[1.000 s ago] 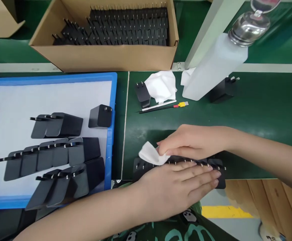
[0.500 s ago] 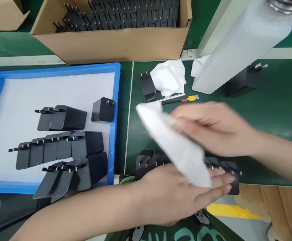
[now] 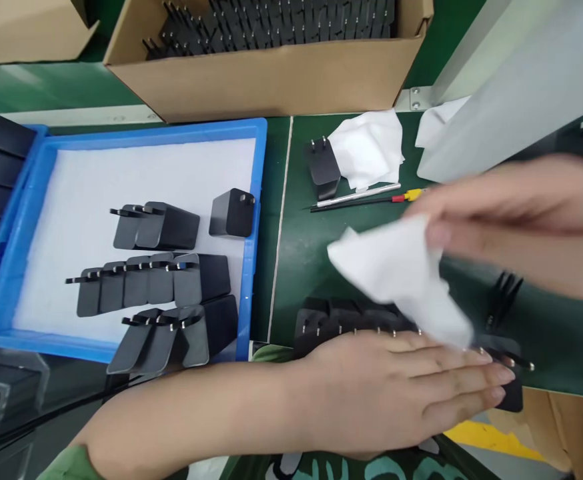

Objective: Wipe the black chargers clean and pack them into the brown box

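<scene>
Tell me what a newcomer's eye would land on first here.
The blurred right hand holds a crumpled white cloth above the green table, centre right. Just below, the left hand lies flat along a row of black adapters at the table's near edge. At left, a blue tray holds more adapters, with a cardboard box of them behind.

The left hand lies flat, palm down, fingers straight and together, along the near side of the row of black adapters, with the forearm coming from the row's left. The right hand, blurred, hangs above the row's right end, pinching a white cloth.
</scene>
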Tool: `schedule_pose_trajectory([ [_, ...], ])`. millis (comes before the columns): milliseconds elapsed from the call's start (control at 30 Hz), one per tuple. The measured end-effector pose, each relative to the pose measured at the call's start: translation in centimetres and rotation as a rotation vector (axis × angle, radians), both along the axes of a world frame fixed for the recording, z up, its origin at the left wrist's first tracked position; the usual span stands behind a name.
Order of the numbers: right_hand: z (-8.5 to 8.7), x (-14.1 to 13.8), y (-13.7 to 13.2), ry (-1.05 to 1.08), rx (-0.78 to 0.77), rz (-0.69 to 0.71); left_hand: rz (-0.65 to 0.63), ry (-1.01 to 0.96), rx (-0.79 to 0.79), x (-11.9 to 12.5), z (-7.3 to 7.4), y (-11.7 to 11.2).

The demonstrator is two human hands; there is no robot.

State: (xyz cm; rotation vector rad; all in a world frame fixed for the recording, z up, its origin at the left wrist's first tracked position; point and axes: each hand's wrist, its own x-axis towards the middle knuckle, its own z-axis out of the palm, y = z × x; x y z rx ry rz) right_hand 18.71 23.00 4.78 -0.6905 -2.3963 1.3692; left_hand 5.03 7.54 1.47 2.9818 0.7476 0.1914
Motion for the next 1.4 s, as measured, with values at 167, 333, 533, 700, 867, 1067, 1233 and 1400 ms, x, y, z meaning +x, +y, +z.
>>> schedule_pose_trajectory([
  [167, -0.1, -3.1, -1.9, 0.063, -0.077, -0.087, 0.004, -0.003, -0.056, 0.1, -0.2, -0.1],
  [333, -2.8, -5.6, -3.6, -0.020, -0.241, 0.503, 0.001, -0.008, -0.053, -0.1, -0.1, 0.1],
  [533, -3.5, -3.0, -1.2, 0.014, -0.323, 0.743, 0.037, -0.106, -0.132, 0.2, -1.2, -0.6],
  [700, -2.8, 0.6, -0.4, -0.020, -0.319, 0.684, 0.036, -0.077, -0.051, 0.6, -1.4, -0.9],
  [867, -2.6, 4.3, -0.3, -0.091, -0.266, 0.594, 0.019, -0.024, -0.112, 0.7, -1.1, -0.7],
  [1067, -2.1, 7.3, -0.4, -0.113, -0.255, 0.495, 0.024, -0.011, -0.179, 0.7, -0.9, -0.8],
  [1233, -0.5, 10.4, 0.7, -0.222, -0.180, 0.424, 0.024, -0.016, -0.153, 0.6, -0.9, -0.9],
  [1400, -0.7, 10.8, -0.4, 0.165, -0.021, -0.022, 0.029, -0.003, -0.157, 0.7, -0.9, -0.7],
])
